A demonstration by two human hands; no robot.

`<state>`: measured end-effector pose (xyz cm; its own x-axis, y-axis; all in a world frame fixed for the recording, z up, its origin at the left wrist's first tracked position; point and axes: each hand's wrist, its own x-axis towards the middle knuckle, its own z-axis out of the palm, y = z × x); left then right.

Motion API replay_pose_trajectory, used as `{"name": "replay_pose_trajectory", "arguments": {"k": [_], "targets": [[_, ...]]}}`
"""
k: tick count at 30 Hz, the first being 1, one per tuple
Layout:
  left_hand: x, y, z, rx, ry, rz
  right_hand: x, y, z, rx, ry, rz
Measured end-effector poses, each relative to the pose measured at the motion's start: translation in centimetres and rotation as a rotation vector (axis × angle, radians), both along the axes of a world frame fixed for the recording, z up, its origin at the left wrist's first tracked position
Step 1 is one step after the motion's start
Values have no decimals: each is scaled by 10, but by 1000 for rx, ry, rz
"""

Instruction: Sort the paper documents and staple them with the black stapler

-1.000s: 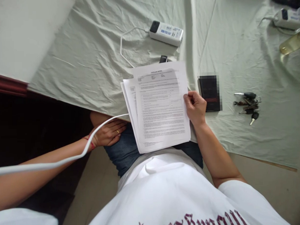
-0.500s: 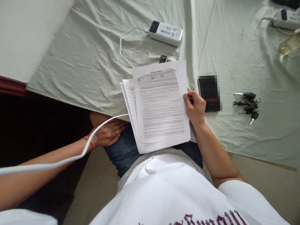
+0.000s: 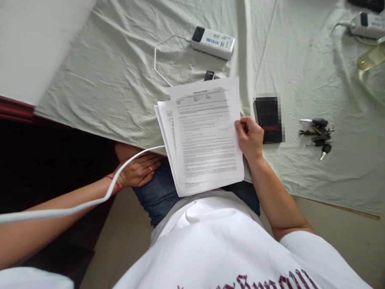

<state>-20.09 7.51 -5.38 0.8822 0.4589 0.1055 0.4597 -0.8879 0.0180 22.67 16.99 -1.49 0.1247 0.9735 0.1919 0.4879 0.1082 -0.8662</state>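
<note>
Printed paper sheets [image 3: 208, 139], a small stack slightly fanned to the left, are in my right hand [image 3: 251, 136]. Its thumb lies on top at the right edge, the other fingers curled behind. The top sheet faces up, with a heading, a boxed table and dense small text. My left hand [image 3: 141, 169] rests flat on my thigh in blue denim shorts [image 3: 158, 200], fingers stretched out, holding nothing. A white cable [image 3: 108, 194] crosses in front of the left forearm and passes behind the sheets.
On the pale green tablecloth [image 3: 130, 79] lie a white power bank [image 3: 213, 42] with a cable and a small black object [image 3: 209, 75]. Right of the papers are a dark, partly pixelated wallet-like object [image 3: 267, 121] and a bunch of keys [image 3: 320, 133]. A bottle [image 3: 374, 57] lies far right.
</note>
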Motion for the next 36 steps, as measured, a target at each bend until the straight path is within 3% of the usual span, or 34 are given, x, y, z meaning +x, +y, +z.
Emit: {"name": "replay_pose_trajectory", "arguments": {"k": [36], "targets": [[1, -1, -2, 8, -60, 6, 1, 1, -1, 2, -6, 3]]}}
